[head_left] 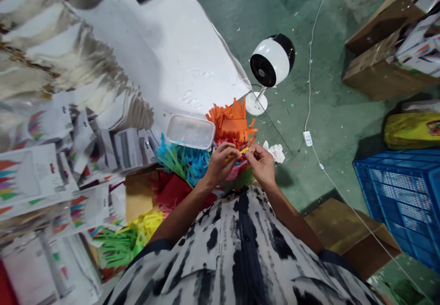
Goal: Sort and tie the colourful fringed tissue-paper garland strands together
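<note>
Patterned shirt [240,250] sits below left hand [222,160] and right hand [263,164], grip pinching yellow strip [244,150], open floor [333,126] beyond white surface edge [222,39].

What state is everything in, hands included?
Left hand, pinching yellow strip
Right hand, pinching yellow strip
Orange paper, cut into fringe
White paper, crumpled
Plastic tub, open
Fan, upright; running unclear
White cord, uncoiled
Upper-right cardboard boxes, open, packs inside

Two hands [222,164] [263,164] — one fan [275,60], one tub [190,132], one crate [400,204]
</note>
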`<move>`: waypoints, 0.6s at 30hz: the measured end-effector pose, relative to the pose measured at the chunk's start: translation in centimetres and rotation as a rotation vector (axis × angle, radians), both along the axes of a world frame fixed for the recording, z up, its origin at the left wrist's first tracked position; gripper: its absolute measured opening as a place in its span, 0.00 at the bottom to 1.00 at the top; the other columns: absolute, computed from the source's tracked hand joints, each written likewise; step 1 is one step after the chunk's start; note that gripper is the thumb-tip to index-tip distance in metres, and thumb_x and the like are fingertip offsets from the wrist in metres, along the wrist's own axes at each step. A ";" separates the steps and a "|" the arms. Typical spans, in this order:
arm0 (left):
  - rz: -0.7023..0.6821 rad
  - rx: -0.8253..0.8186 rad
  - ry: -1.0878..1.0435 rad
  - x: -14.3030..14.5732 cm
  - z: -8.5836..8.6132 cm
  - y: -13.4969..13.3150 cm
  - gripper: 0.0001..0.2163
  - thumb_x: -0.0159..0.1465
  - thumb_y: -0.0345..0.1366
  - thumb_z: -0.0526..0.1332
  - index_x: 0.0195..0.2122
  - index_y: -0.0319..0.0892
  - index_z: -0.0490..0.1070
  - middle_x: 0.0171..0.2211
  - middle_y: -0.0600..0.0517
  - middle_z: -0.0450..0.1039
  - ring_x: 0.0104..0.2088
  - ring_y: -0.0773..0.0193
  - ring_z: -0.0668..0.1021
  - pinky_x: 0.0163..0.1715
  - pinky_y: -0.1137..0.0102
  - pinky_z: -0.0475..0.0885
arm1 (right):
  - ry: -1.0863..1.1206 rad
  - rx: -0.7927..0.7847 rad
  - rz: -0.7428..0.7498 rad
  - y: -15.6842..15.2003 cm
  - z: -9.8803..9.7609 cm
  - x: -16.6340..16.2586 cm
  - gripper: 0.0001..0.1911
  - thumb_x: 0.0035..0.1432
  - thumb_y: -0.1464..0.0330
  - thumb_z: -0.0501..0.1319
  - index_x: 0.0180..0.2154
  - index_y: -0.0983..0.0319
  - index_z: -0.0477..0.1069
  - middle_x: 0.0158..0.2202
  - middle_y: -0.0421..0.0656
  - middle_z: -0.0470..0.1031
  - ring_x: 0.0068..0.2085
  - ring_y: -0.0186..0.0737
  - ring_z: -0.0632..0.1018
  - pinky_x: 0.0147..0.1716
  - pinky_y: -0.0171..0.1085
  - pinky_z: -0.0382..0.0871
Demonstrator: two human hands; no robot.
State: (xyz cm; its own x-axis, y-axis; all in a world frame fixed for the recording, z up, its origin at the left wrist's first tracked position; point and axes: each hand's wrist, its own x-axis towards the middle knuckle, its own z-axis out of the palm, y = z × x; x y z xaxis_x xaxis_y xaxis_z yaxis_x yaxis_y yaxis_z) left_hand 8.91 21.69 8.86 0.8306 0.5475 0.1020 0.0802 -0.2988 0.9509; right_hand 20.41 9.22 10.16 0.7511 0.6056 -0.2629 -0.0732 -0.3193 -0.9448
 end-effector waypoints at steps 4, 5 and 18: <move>0.060 -0.105 -0.013 -0.1 -0.4 -0.1 0.09 0.67 0.43 0.70 0.41 0.44 0.78 0.42 0.48 0.75 0.42 0.60 0.77 0.40 0.68 0.73 | -0.001 0.008 0.012 0.1 0.2 -0.1 0.13 0.60 0.62 0.62 0.26 0.58 0.64 0.24 0.34 0.62 0.26 0.33 0.62 0.29 0.36 0.56; 0.068 -0.098 -0.018 -0.2 -0.5 -0.1 0.09 0.66 0.42 0.70 0.41 0.44 0.78 0.42 0.48 0.75 0.42 0.60 0.77 0.41 0.67 0.73 | -0.001 0.010 0.013 0.1 0.2 -0.1 0.13 0.60 0.62 0.62 0.26 0.58 0.63 0.24 0.34 0.62 0.26 0.33 0.62 0.29 0.36 0.56; -0.002 -0.245 0.095 -0.3 -1.0 -0.4 0.09 0.66 0.43 0.70 0.39 0.43 0.80 0.44 0.47 0.75 0.43 0.61 0.79 0.41 0.68 0.74 | -0.030 -0.012 0.029 0.1 -0.2 -0.3 0.12 0.61 0.63 0.61 0.27 0.58 0.65 0.24 0.34 0.64 0.26 0.33 0.63 0.29 0.35 0.57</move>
State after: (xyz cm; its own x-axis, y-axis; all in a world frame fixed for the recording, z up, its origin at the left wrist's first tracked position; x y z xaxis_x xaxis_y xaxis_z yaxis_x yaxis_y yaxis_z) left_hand 8.59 21.34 7.86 0.8314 0.5443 -0.1119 0.1722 -0.0610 0.9832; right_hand 20.07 9.28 9.92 0.7407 0.6245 -0.2478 -0.0354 -0.3320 -0.9426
